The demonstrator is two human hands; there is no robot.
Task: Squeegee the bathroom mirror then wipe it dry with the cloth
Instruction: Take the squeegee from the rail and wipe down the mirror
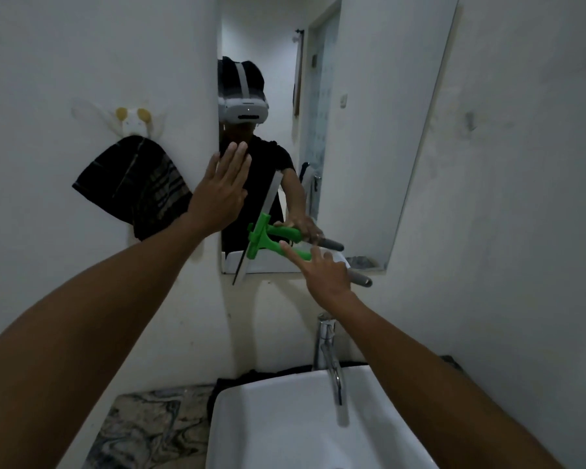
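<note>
The right hand (322, 277) fingers grasp the green plastic squeegee (271, 243), its blade on the frameless wall mirror's (359, 164) lower edge. At ten o'clock, left hand (219, 194) fingers lie flat, released. Dark striped cloth (132, 187) hangs at nine; white basin (285, 424) below.

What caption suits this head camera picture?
Right hand draws a green squeegee down the bathroom mirror, left hand open at its edge.
</note>
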